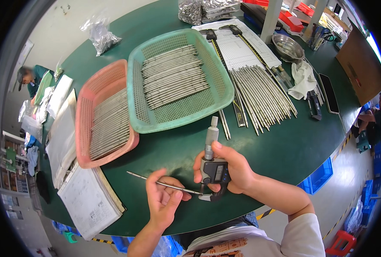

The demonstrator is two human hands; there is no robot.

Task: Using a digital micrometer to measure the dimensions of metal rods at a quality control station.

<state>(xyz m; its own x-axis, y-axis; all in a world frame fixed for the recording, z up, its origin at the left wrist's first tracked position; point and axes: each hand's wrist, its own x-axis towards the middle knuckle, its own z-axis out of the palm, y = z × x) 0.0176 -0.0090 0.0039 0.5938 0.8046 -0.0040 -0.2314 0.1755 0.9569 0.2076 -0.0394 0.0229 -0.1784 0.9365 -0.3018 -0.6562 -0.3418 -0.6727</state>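
My right hand point(235, 169) is closed round a digital micrometer point(210, 165), its silver thimble pointing away from me. Between the fingers of my left hand point(162, 199) lies a thin metal rod point(145, 177), slanting down to the right. The rod's right end reaches the micrometer's jaws; whether they touch it is too small to tell. Beyond my hands stands a green plastic basket point(177, 124) holding a row of metal rods point(175, 75). Left of it, a pink basket point(83, 145) holds more rods point(110, 126).
Loose rods point(263, 96) lie on the green table point(169, 150) at right, near two calipers point(242, 36) on paper. A phone point(329, 93), white cloth point(303, 79) and metal bowl point(288, 46) are farther right. An open binder point(90, 201) lies at left. Another person point(34, 79) is at far left.
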